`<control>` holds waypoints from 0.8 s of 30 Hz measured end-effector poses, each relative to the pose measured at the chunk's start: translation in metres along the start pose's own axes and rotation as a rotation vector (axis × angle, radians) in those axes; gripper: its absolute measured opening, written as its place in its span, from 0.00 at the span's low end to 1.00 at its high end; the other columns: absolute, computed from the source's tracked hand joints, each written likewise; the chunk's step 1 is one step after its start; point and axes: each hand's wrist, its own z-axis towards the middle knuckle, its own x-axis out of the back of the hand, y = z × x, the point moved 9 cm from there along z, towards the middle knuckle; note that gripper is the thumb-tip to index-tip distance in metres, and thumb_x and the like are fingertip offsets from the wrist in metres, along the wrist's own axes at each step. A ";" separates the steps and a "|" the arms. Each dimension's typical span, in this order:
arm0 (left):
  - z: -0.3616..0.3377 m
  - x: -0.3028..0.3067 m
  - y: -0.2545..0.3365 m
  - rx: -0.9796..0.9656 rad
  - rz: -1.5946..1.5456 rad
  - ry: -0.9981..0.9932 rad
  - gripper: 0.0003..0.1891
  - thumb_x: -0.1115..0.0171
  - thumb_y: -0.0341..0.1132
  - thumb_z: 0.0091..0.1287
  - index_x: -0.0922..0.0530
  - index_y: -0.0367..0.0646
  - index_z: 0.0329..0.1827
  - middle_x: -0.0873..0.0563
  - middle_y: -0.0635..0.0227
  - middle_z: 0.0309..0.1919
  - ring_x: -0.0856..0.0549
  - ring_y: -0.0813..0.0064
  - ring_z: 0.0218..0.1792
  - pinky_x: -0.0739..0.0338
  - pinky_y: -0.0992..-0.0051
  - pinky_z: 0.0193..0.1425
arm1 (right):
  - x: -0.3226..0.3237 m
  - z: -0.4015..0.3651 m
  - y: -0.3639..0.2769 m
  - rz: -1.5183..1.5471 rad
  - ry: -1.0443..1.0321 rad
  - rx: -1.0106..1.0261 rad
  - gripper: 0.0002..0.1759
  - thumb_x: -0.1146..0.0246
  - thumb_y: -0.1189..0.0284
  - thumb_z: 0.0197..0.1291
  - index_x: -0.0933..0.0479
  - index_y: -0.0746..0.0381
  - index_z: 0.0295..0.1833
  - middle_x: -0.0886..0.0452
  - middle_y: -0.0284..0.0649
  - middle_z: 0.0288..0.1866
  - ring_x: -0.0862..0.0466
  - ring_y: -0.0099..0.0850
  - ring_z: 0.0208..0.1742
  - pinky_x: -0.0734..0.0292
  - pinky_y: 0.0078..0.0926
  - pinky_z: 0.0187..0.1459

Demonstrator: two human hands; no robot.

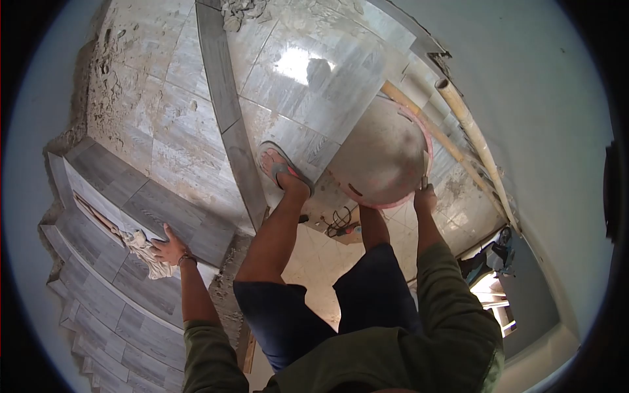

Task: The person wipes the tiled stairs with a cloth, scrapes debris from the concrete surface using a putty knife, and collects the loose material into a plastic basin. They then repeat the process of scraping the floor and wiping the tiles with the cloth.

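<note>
My left hand (pixel 171 247) is spread on a grey wood-look tiled step (pixel 177 206), next to and partly over a crumpled whitish rag (pixel 145 252). Closed round the handle of what looks like a trowel (pixel 425 164), my right hand (pixel 426 198) is at the near right rim of a round tub (pixel 383 154). The tub has a worn pinkish rim and a greyish, cement-stained inside. The tool's narrow blade points up along the rim, and its full shape is hard to make out.
Tiled stairs (pixel 131 288) descend at the left. Bamboo poles (pixel 468 124) lean along the right wall. A dark cable (pixel 339 223) lies between my legs. Rubble (pixel 242 12) and mortar dust cover parts of the tiled floor (pixel 288 124). My sandalled foot (pixel 282 167) stands beside a raised tile strip (pixel 226 98).
</note>
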 end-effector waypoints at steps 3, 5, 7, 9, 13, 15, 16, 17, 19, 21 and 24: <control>0.000 0.000 -0.003 0.011 -0.013 0.013 0.55 0.51 0.81 0.62 0.42 0.50 0.83 0.47 0.56 0.83 0.48 0.45 0.81 0.42 0.39 0.77 | -0.024 0.043 0.019 0.112 0.122 -0.013 0.25 0.36 0.51 0.63 0.22 0.64 0.50 0.13 0.58 0.43 0.14 0.59 0.47 0.20 0.57 0.47; 0.005 -0.004 -0.005 0.001 -0.007 0.024 0.56 0.50 0.81 0.61 0.42 0.50 0.83 0.46 0.56 0.83 0.48 0.45 0.82 0.43 0.40 0.78 | -0.063 0.084 0.041 0.257 0.148 0.068 0.28 0.32 0.53 0.59 0.22 0.62 0.56 0.12 0.53 0.45 0.13 0.56 0.48 0.19 0.52 0.49; 0.008 -0.006 -0.009 0.003 -0.022 0.036 0.57 0.49 0.81 0.60 0.41 0.49 0.83 0.46 0.56 0.83 0.48 0.46 0.82 0.44 0.42 0.80 | -0.070 0.093 0.034 0.459 0.177 0.081 0.32 0.29 0.56 0.55 0.23 0.64 0.60 0.12 0.54 0.47 0.12 0.54 0.49 0.19 0.50 0.50; 0.009 -0.008 -0.012 0.002 -0.027 0.035 0.57 0.47 0.81 0.59 0.41 0.49 0.83 0.46 0.57 0.84 0.48 0.46 0.82 0.45 0.44 0.80 | -0.075 0.107 0.041 0.240 0.106 0.001 0.32 0.28 0.59 0.53 0.22 0.64 0.61 0.12 0.54 0.47 0.12 0.54 0.49 0.19 0.50 0.50; 0.015 -0.011 -0.010 -0.010 0.011 0.029 0.57 0.46 0.80 0.59 0.41 0.49 0.83 0.45 0.57 0.83 0.48 0.46 0.82 0.45 0.45 0.81 | -0.033 0.080 0.020 0.188 0.106 0.071 0.29 0.31 0.67 0.49 0.20 0.62 0.60 0.12 0.51 0.48 0.11 0.49 0.48 0.19 0.47 0.50; 0.014 -0.009 -0.014 -0.017 0.029 0.040 0.56 0.46 0.80 0.59 0.41 0.49 0.83 0.44 0.57 0.83 0.47 0.46 0.81 0.45 0.45 0.81 | 0.002 0.050 0.018 0.238 0.104 0.111 0.29 0.31 0.69 0.47 0.19 0.63 0.60 0.11 0.52 0.45 0.10 0.48 0.45 0.18 0.45 0.47; 0.012 -0.008 -0.014 -0.024 0.023 0.051 0.56 0.46 0.80 0.60 0.40 0.49 0.83 0.43 0.57 0.82 0.47 0.46 0.81 0.44 0.45 0.80 | 0.024 0.032 0.019 0.264 0.106 0.131 0.29 0.32 0.70 0.47 0.19 0.63 0.60 0.11 0.52 0.44 0.10 0.48 0.43 0.17 0.44 0.45; 0.010 -0.008 -0.010 -0.030 0.008 0.063 0.55 0.45 0.79 0.60 0.40 0.48 0.82 0.42 0.57 0.82 0.46 0.45 0.81 0.44 0.45 0.80 | 0.052 0.016 0.021 0.281 0.162 0.146 0.29 0.32 0.71 0.46 0.18 0.63 0.59 0.11 0.52 0.43 0.10 0.47 0.42 0.17 0.42 0.44; 0.008 -0.003 -0.009 -0.029 0.017 0.077 0.55 0.46 0.79 0.60 0.39 0.48 0.82 0.41 0.57 0.81 0.45 0.45 0.80 0.43 0.45 0.80 | 0.110 -0.016 0.026 0.244 0.163 0.103 0.29 0.33 0.71 0.46 0.18 0.64 0.59 0.11 0.52 0.42 0.09 0.44 0.41 0.17 0.42 0.44; 0.006 -0.005 -0.006 -0.042 0.005 0.080 0.55 0.46 0.79 0.61 0.39 0.47 0.82 0.41 0.56 0.81 0.45 0.44 0.80 0.42 0.45 0.79 | 0.165 -0.047 0.021 0.363 0.159 0.102 0.22 0.33 0.74 0.48 0.18 0.67 0.52 0.12 0.46 0.35 0.12 0.36 0.33 0.18 0.37 0.37; 0.008 -0.007 -0.007 -0.047 0.003 0.081 0.55 0.46 0.79 0.61 0.38 0.45 0.81 0.41 0.55 0.81 0.45 0.44 0.80 0.42 0.45 0.79 | 0.192 -0.056 0.037 0.573 0.077 0.056 0.15 0.33 0.76 0.49 0.21 0.68 0.44 0.17 0.38 0.30 0.19 0.24 0.25 0.22 0.30 0.29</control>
